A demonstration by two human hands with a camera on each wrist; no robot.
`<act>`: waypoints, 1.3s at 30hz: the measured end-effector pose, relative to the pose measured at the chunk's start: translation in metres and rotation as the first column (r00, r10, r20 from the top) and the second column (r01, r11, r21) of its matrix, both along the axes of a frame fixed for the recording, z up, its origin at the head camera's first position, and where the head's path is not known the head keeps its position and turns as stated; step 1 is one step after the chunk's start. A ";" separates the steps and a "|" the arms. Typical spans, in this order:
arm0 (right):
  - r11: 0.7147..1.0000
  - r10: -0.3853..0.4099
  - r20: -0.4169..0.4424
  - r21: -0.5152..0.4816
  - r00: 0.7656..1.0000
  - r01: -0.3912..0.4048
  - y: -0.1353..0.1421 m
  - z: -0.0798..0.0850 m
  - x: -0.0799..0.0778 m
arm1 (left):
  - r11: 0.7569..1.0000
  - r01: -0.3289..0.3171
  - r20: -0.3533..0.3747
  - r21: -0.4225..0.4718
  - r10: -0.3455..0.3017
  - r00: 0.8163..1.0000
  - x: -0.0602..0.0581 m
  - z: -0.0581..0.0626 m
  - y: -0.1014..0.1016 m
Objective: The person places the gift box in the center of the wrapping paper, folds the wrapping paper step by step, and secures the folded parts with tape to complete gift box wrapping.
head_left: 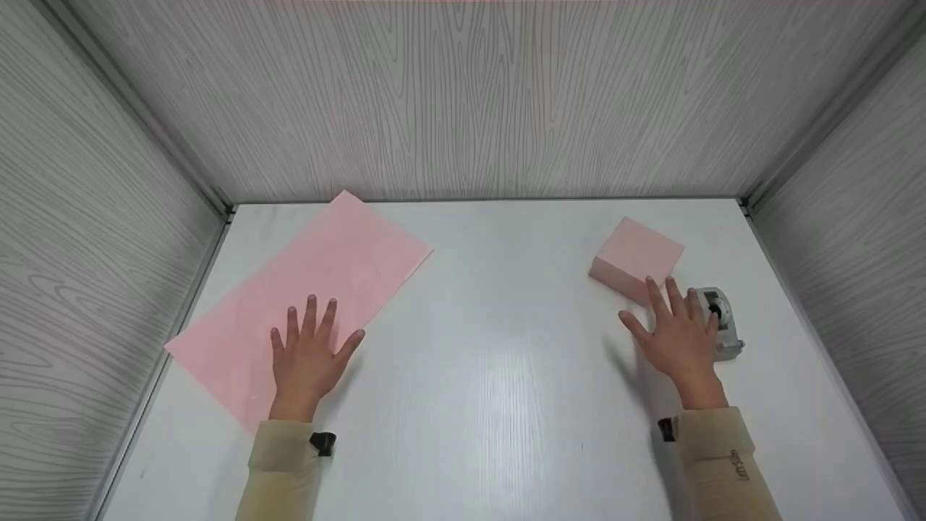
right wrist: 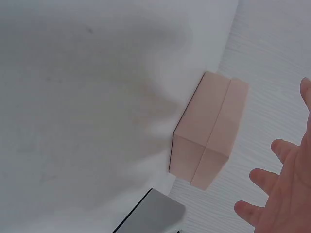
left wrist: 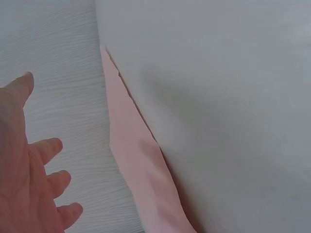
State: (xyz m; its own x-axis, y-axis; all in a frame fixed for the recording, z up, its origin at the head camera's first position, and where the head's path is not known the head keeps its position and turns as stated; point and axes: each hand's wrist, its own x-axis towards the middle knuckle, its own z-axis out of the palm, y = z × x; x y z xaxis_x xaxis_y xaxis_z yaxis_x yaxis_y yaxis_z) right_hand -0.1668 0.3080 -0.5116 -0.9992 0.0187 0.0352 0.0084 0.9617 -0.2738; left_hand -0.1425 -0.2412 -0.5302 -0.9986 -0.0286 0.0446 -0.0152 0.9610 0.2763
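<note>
A large pink sheet of paper point(head_left: 347, 246) lies slanted on the left of the white table, one edge lifting slightly in the left wrist view. Over its lower part hovers my left hand point(head_left: 307, 369), fingers spread and holding nothing. On the right sits a pink box point(head_left: 640, 250), its lid seam showing along the side of the box point(right wrist: 209, 116) in the right wrist view. My right hand point(head_left: 680, 347) is spread above the table, just in front of the box, and holds nothing. Partly hidden under its fingers is a grey tape dispenser point(head_left: 727, 340) with a roll in it.
Grey wood-grain panels rise at the back point(head_left: 463, 101), left point(head_left: 87, 253) and right point(head_left: 861, 239) of the table point(head_left: 492, 434). The sheet's far corner reaches the back panel, and its left corner reaches the table's left edge.
</note>
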 end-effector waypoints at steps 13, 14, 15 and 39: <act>0.986 0.111 -0.012 -0.120 0.994 -0.112 -0.057 -0.009 0.002 | 0.998 -0.030 0.031 0.052 0.029 0.999 0.018 0.006 -0.001; 0.984 0.120 -0.008 -0.131 0.993 -0.120 -0.062 -0.009 0.002 | 0.998 -0.037 0.033 0.059 0.035 0.999 0.019 0.006 -0.001; 0.982 0.129 -0.005 -0.140 0.992 -0.128 -0.067 -0.009 0.003 | 0.997 -0.043 0.031 0.065 0.041 0.999 0.021 0.006 -0.002; 0.915 0.318 0.046 -0.278 0.947 -0.294 -0.159 -0.017 0.012 | 0.940 -0.326 0.167 0.100 0.307 0.937 0.038 -0.008 -0.082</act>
State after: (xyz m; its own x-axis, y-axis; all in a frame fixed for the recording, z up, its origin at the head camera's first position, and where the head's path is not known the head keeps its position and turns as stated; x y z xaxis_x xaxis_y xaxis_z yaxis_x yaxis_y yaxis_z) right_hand -0.1547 0.1492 -0.5289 -0.9562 -0.2922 -0.0170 -0.2393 0.8138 -0.5296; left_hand -0.1048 -0.3228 -0.5384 -0.9317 -0.3405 -0.1262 -0.3628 0.8576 0.3645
